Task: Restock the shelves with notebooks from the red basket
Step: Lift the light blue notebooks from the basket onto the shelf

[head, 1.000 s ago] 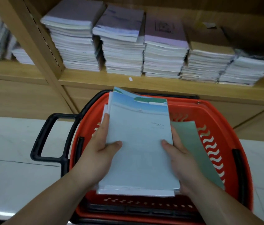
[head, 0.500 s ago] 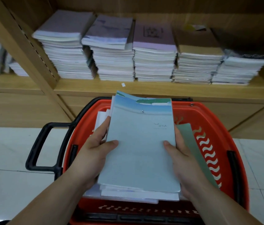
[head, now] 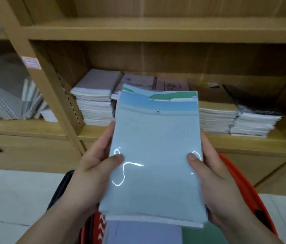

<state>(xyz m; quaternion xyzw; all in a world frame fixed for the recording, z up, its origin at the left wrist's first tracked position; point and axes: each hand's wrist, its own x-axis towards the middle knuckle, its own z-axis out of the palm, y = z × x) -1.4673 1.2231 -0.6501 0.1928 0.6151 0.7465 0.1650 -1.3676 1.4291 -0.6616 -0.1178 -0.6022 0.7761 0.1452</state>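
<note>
A stack of pale blue notebooks (head: 156, 155) with a sea picture on the top cover is held up in front of the wooden shelf (head: 156, 29). My left hand (head: 93, 166) grips its left edge, thumb on the cover. My right hand (head: 214, 178) grips the right edge the same way. Below the stack, the red basket (head: 244, 189) shows at its right rim, with a lilac notebook (head: 144, 233) and a green notebook (head: 202, 235) lying inside.
Several stacks of notebooks (head: 94, 99) fill the lower shelf board behind the held stack, more at the right (head: 254, 120). Spiral pads (head: 3, 101) stand in the left bay. A black basket handle (head: 59, 189) sticks out left. White floor tiles (head: 10, 196) lie below.
Both hands have lifted the blue stack up out of the basket toward the shelf. The view has tilted upward, so the upper shelf board now shows.
</note>
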